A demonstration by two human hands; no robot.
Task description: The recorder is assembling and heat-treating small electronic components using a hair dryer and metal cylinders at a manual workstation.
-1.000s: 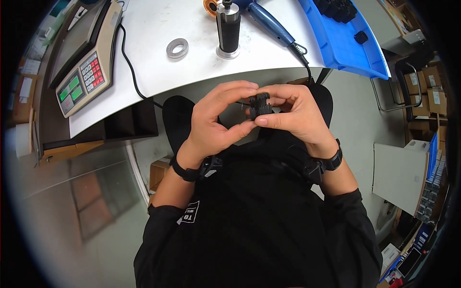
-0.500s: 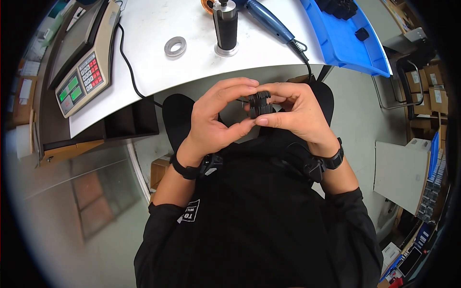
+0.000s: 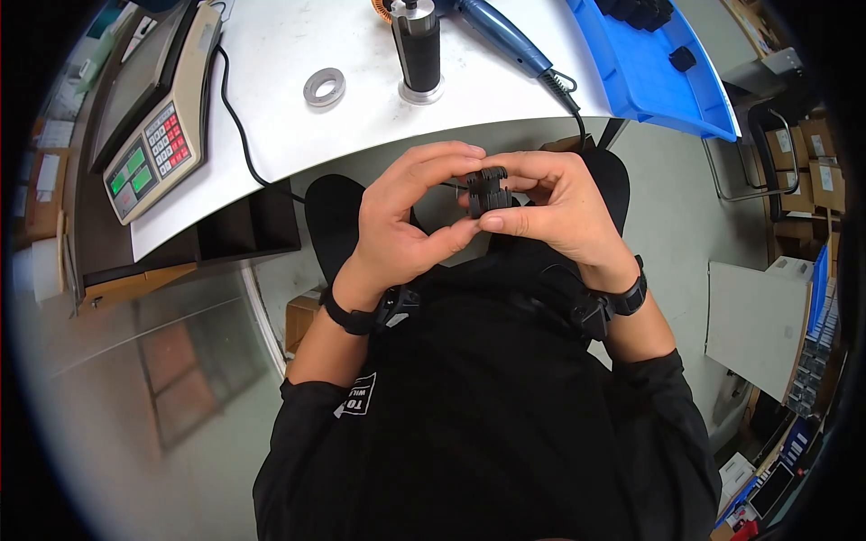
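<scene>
Above my lap, just off the table's near edge, I hold a small black block with toothed, ribbed edges (image 3: 490,191) between both hands. My left hand (image 3: 410,216) reaches it with thumb and fingertips curved around its left side. On the other side my right hand (image 3: 555,212) pinches it, thumb at the bottom and index finger along the top. The fingers partly cover the block, so its full shape does not show. Black wrist straps with small devices sit on both wrists.
On the white table (image 3: 280,117) are a scale with a keypad (image 3: 162,149), a grey ring (image 3: 325,87), a black cylinder on a round metal base (image 3: 419,59) and a blue corded tool (image 3: 505,38). A blue tray (image 3: 663,99) at the right holds black pieces.
The black block has turned slightly between my fingers, and its ribbed edges show at a different angle. Both hands keep nearly the same place and grip.
</scene>
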